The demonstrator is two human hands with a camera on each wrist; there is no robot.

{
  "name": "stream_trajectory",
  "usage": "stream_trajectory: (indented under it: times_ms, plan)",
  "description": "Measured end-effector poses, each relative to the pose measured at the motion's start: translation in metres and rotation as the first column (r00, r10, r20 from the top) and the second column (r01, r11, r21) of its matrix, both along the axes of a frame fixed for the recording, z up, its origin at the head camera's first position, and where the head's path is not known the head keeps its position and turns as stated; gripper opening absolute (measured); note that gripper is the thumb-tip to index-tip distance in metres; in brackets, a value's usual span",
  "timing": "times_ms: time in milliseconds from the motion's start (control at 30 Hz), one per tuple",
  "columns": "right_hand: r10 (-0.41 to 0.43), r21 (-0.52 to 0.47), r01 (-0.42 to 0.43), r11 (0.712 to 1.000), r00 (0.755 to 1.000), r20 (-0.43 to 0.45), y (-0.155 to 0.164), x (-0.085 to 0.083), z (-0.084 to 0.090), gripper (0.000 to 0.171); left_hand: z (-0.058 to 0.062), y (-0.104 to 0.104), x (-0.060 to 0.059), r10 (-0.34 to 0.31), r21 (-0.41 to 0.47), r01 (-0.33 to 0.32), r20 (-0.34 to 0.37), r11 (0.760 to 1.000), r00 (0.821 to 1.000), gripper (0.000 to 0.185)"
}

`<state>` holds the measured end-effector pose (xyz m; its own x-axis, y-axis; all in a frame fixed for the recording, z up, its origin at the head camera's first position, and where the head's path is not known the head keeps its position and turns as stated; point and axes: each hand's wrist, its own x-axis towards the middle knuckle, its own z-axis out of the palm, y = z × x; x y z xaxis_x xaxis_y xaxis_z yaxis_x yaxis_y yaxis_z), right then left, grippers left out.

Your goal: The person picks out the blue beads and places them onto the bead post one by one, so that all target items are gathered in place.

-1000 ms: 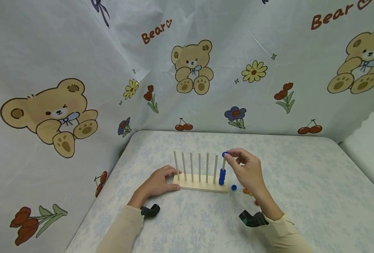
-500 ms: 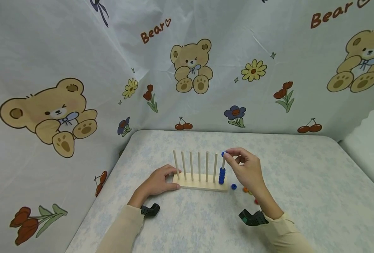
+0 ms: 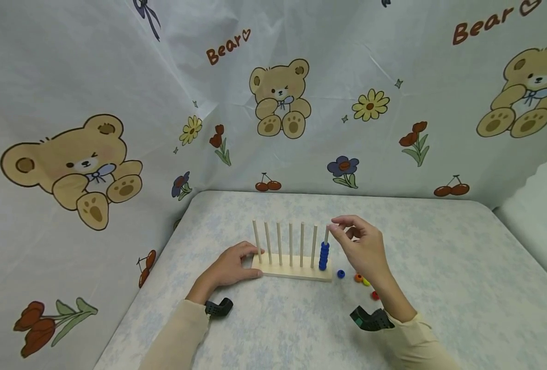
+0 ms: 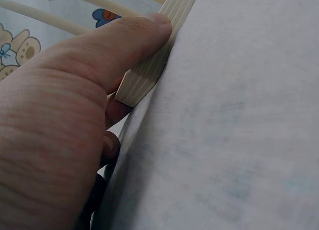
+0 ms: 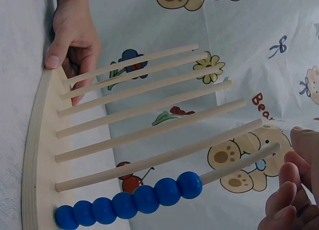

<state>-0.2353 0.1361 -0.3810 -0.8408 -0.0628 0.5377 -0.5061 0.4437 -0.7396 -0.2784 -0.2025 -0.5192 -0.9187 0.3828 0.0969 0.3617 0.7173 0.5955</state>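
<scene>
Blue beads stacked on the end peg of a wooden rack.

The left hand (image 3: 229, 267) gripped the left end of the wooden peg rack (image 3: 293, 271), thumb along its front edge and fingers curled behind, near the middle of the table (image 3: 439, 267). The right hand (image 3: 361, 246) hovered at the tip of the rightmost peg (image 3: 326, 235), fingers loosely bent and holding nothing, above a stack of five blue beads (image 3: 323, 256). A loose blue bead (image 3: 341, 274) and orange, yellow and red ones (image 3: 365, 285) lay just right of the rack. Judged from this, steadying the base firmly and lining each bead's hole squarely over the peg tip would serve best.
</scene>
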Motion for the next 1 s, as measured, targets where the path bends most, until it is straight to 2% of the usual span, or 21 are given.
stream_trajectory:
  times_ms: [467, 767, 900, 1000]
  plan:
    - [-0.047, -0.007, 0.046, 0.999, 0.998, -0.039, 0.009, -0.001, 0.008, 0.014, 0.002, 0.0, 0.001, -0.008, -0.009, 0.008, -0.011, 1.0, 1.0, 0.058]
    - [-0.078, -0.006, 0.078, 0.997, 0.997, -0.026, 0.012, -0.002, 0.011, 0.015, 0.002, -0.001, -0.002, 0.0, -0.011, 0.0, -0.011, 1.0, 1.0, 0.058]
    - [-0.082, -0.008, 0.082, 0.997, 0.996, -0.02, 0.015, -0.005, 0.007, 0.016, 0.002, 0.0, -0.001, 0.004, -0.01, -0.004, 0.01, 1.0, 1.0, 0.058]
    - [-0.078, 0.006, 0.078, 0.997, 0.997, -0.003, 0.021, -0.011, -0.003, 0.016, 0.002, 0.0, 0.0, 0.004, -0.017, -0.004, 0.017, 1.0, 1.0, 0.058]
